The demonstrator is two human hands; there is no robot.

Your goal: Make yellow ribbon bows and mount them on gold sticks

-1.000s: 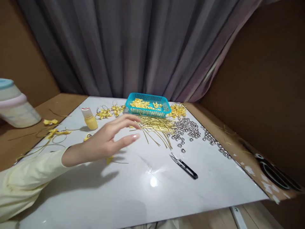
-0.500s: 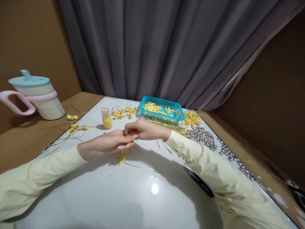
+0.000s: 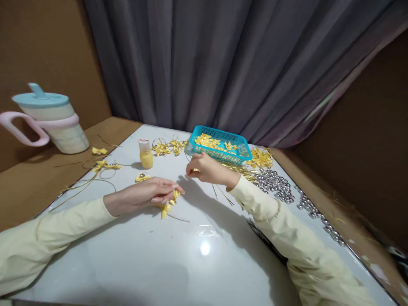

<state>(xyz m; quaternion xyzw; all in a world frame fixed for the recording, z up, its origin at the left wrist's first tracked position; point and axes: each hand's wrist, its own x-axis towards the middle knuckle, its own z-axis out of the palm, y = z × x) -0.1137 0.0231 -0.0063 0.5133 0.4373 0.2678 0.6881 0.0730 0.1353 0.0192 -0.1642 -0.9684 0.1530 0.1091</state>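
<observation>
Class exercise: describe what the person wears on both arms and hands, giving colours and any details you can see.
Both arms wear pale yellow long sleeves reaching the wrists. The left hand and right hand are bare, without gloves; the left shows long, light-coloured nails. No rings or watch are visible.

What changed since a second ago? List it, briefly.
The right hand came in, met the left hand, then drew back toward the blue basket, pinching a gold strand stretched between both hands. The yellow bottle, silver beads and jug stayed put.

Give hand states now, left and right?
Left hand: closed, pinching one end of a thin gold strip.
Right hand: closed, pinching the strip's other end.
</observation>
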